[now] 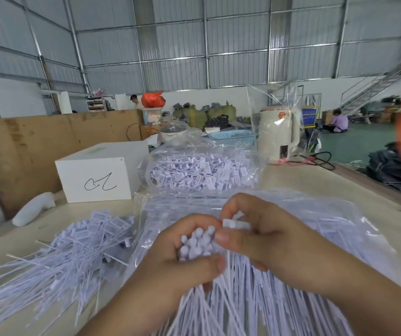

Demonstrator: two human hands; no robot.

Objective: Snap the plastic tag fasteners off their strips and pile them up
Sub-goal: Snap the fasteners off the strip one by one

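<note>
Gripping a thick bundle of fasteners (196,241) in the left hand (182,253), fingers and thumb curled round the knobby white heads — thin stiff tails fanning down toward the lower edge of the view. Pinching one flat rectangular tag end (234,224) between thumb and bent fingers of the right hand (255,236), just beside the bundle's heads. Resting below both hands, a crinkled clear plastic bag (316,226) spread over the pale tabletop (316,180). Lying to the left, a loose pile of fasteners (73,248), slim white stems crossing every way, small oblong tags at their far ends. Sitting further back — a second glossy bag of fasteners (202,168), heaped full. Standing near it, a matte white box (100,173) with a black scrawl on its front, and a cream plastic kettle (278,132) with smooth rounded sides.
</note>
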